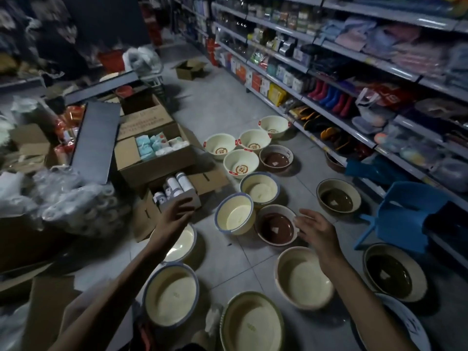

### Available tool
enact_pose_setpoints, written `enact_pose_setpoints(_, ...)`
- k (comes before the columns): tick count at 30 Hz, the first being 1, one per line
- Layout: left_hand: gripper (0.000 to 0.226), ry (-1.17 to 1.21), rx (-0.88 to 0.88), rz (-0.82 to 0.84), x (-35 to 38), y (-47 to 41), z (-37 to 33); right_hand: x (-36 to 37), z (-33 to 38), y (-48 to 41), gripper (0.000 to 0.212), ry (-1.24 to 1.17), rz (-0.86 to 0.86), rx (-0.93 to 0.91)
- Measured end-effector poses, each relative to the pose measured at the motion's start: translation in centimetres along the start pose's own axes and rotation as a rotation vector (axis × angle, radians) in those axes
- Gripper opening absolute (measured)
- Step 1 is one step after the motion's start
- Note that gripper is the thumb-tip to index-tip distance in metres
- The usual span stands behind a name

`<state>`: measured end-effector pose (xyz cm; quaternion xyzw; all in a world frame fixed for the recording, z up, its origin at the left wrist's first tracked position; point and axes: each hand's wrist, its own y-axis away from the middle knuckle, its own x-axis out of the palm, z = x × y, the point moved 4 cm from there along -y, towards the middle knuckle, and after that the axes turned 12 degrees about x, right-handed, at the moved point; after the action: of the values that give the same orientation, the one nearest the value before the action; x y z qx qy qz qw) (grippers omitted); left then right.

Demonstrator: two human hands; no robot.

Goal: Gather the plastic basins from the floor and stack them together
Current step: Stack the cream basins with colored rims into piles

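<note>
Left hand [174,211]: reaching forward, fingers loosely straight, nothing in it, up beside the box of bottles [145,214] on the floor's [228,264] left side.
Right hand [316,231]: flat and open, empty, with its fingertips over the brown basin's [276,228] rim. I can't tell whether they touch it.
Basins [304,277]: cream, blue-rimmed and brown, lying singly from the floor's near edge up toward the shelf side.
Blue-rimmed basin [236,216]: just left of the brown basin, between the two hands.
Shelves [336,120]: along the floor's right edge, with a blue chair [402,214] in front.
</note>
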<state>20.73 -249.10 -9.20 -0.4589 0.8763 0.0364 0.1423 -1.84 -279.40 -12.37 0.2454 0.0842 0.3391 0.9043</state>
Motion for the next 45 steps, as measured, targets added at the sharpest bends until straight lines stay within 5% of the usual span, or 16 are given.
enact_pose_setpoints(9, 0.057, 0.063, -0.127, -0.1, -1.8, -4.3, 6.1, 7.0, 0.2, -5.0, 0.031, 0.048, 0.045, 0.077)
enact_pose_setpoints(24, 0.038, 0.203, -0.24, -0.011, -8.3, -26.6, 14.6, 21.4, 7.6, -19.5, 0.031, 0.236, -0.061, 0.154)
enact_pose_setpoints(45, 0.043, 0.13, -0.499, -0.161, -7.8, -34.5, 22.4, 26.2, 5.3, -37.4, 0.032, 0.335, 0.072, 0.387)
